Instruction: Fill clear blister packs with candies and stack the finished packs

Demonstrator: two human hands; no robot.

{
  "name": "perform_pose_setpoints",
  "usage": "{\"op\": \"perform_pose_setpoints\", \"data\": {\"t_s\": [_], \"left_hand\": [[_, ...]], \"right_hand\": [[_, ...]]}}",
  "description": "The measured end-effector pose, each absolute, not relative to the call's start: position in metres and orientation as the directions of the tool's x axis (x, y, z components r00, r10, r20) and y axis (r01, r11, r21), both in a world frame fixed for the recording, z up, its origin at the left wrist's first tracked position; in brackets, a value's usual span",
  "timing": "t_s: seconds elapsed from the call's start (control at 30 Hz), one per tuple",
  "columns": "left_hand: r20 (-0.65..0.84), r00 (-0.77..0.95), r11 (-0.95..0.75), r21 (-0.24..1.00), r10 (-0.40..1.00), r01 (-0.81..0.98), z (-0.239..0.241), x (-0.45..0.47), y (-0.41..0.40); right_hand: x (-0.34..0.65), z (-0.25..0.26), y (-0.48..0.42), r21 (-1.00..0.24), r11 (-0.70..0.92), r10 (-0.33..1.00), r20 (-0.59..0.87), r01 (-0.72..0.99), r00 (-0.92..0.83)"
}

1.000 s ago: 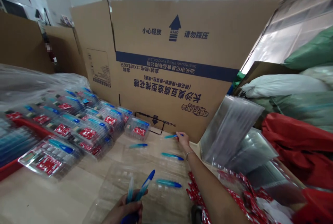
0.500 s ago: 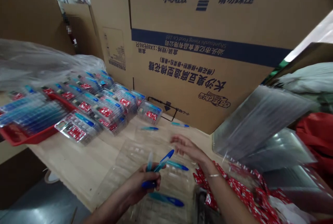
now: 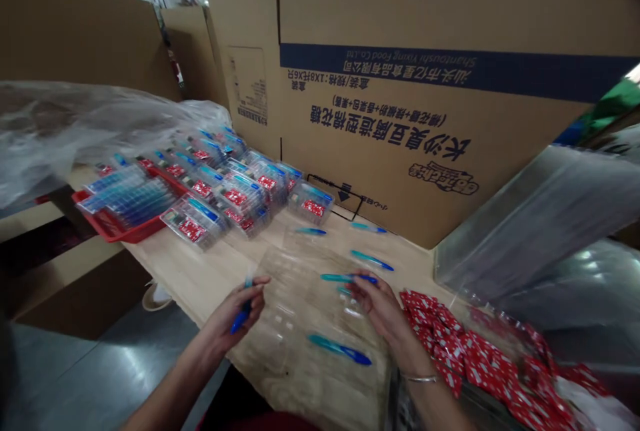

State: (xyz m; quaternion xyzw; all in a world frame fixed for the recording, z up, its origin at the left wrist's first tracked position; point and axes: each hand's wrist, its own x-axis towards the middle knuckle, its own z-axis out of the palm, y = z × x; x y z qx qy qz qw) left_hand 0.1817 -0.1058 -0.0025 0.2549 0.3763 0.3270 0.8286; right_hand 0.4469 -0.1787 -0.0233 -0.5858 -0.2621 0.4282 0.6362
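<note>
A carton point(image 3: 400, 111) stands along the far side of the worktop point(image 3: 200, 277). Filled packs point(image 3: 237, 196) sit before it on the left, with a basket point(image 3: 131, 234) to their left. Pens point(image 3: 345, 351) lie spread across the middle; sachets point(image 3: 483, 357) are heaped near right, before a packaging stack point(image 3: 530, 211).

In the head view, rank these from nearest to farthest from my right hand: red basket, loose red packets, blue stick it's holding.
1. Blue stick, held in your right hand
2. Loose red packets, piled to its right
3. Red basket, far over at left
</note>
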Motion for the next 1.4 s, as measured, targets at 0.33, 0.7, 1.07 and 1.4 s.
{"op": "perform_pose_setpoints", "data": {"t_s": [0.33,0.7,1.07,1.4], "left_hand": [[-0.449,0.516,0.674,0.602,0.729,-0.429,-0.03,0.162,-0.111],[-0.23,0.628,0.589,0.671,0.743,-0.451,-0.034,0.173,-0.109],[-0.175,0.679,0.192,0.98,0.713,0.05,-0.001,0.142,-0.143],[0.303,0.325,-0.428,0.39,0.896,0.816,-0.082,0.076,-0.091]], "right_hand": [[0.376,-0.034,-0.094,-0.906,0.06,0.92,0.213,0.42,0.328],[0.33,-0.01,-0.169,-0.862,0.119,0.99,0.142,0.494,0.009],[0.316,-0.002,-0.178,-0.994,-0.045,0.994,-0.055,0.102,-0.098],[0.368,-0.02,-0.227,-0.96,-0.14,0.989,-0.122,0.241,0.088]]}}
